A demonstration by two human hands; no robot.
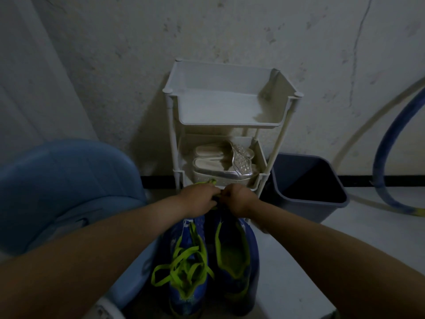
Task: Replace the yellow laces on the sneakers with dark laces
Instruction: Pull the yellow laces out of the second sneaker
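Observation:
Two blue sneakers with yellow-green trim stand side by side on the floor below my arms. The left sneaker carries a loose yellow lace looped over its tongue. The right sneaker shows no yellow lace across its front. My left hand and my right hand meet knuckle to knuckle above the sneakers' toes, fingers curled. A bit of yellow lace sticks out past my left hand. Something dark sits between the two hands; I cannot make out what it is.
A white plastic rack stands against the wall, a pair of silver sandals on its lower shelf. A dark bin is on the right, a blue tub on the left, a blue hose at far right.

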